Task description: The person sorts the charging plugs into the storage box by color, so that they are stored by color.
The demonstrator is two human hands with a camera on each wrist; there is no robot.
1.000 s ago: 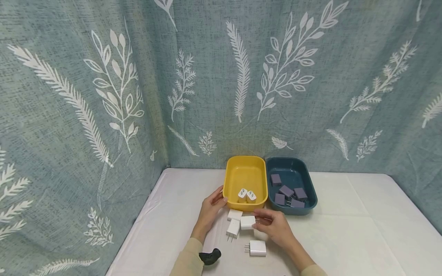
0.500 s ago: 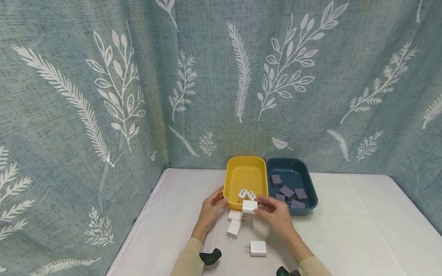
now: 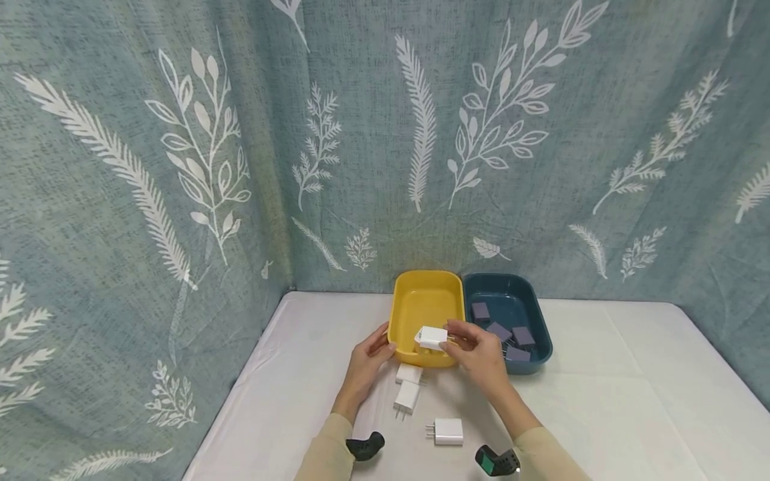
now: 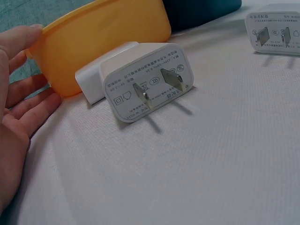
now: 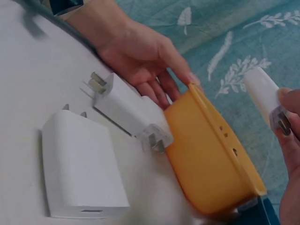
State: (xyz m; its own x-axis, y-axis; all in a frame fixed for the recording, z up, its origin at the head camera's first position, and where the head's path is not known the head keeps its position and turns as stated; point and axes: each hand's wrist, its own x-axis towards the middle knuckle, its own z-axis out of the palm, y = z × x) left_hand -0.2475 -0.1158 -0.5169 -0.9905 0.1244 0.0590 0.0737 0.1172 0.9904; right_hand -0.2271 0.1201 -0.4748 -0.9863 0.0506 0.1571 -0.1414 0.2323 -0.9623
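My right hand (image 3: 481, 357) pinches a white charger (image 3: 434, 337) over the near end of the yellow tray (image 3: 424, 300); its metal prongs show in the right wrist view. Part of a white charger inside the tray peeks out behind it. At the tray's near left corner, my left hand (image 3: 365, 364) holds the wall, thumb at the rim and fingers along the outside. Just in front of the tray lie two white chargers, one (image 3: 407, 397) touching the other (image 3: 409, 373). Nearer to me rests a third charger (image 3: 448, 431), its prongs pointing left.
A dark blue tray (image 3: 508, 294) stands against the yellow one on the right, with several purple chargers (image 3: 522, 336) in it. Behind both hangs a leaf-patterned curtain (image 3: 361, 167). A white cloth covers the table (image 3: 613, 387).
My right hand has lifted the white charger from near the chargers on the table, up and forward, to over the yellow tray. The left hand has stayed at the tray's corner.
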